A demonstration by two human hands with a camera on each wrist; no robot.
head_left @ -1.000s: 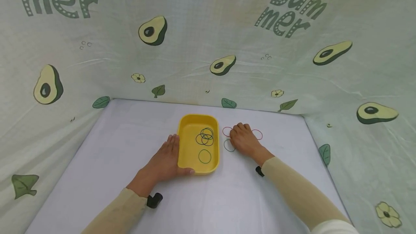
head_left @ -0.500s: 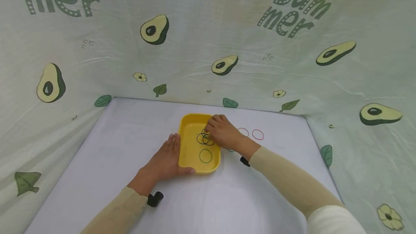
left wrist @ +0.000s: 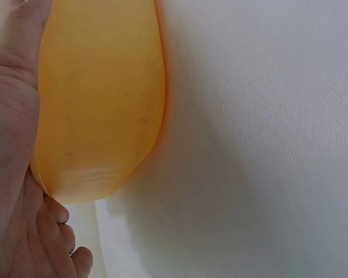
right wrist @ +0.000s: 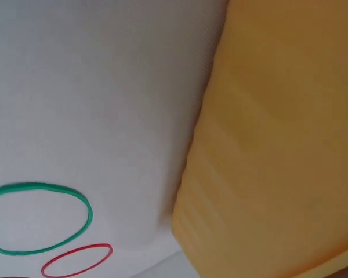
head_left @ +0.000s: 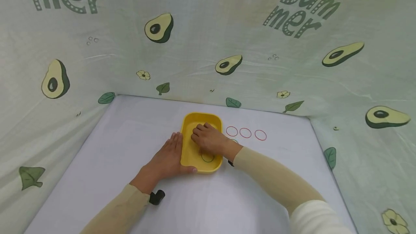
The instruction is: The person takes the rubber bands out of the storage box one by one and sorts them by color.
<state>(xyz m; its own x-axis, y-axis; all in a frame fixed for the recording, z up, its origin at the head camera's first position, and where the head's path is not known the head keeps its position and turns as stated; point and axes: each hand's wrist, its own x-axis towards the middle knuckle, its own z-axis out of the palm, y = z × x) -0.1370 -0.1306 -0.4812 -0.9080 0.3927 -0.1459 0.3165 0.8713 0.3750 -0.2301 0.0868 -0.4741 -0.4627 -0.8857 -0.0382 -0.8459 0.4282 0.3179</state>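
Note:
A yellow tray (head_left: 190, 160) stands on the white table. My left hand (head_left: 167, 158) lies along its left side with the fingers straight and the thumb at the near edge; the left wrist view shows the palm beside the tray wall. Inside the tray, my right hand (head_left: 209, 140) reaches down with bent fingers, its fingertips hidden. Whether they pinch anything does not show. A green rubber band (head_left: 207, 161) lies in the tray, partly under this hand. The dark bands in the tray are covered.
To the tray's right, red rubber bands (head_left: 245, 133) lie in a row on the table (head_left: 130, 129). Closer to me is a green rubber band (right wrist: 91, 214), partly hidden by the right arm in the head view. A patterned cloth (head_left: 188, 64) hangs behind.
My right hand has moved left from the table into the tray, uncovering three red bands and covering the dark ones. My left hand has stayed against the tray.

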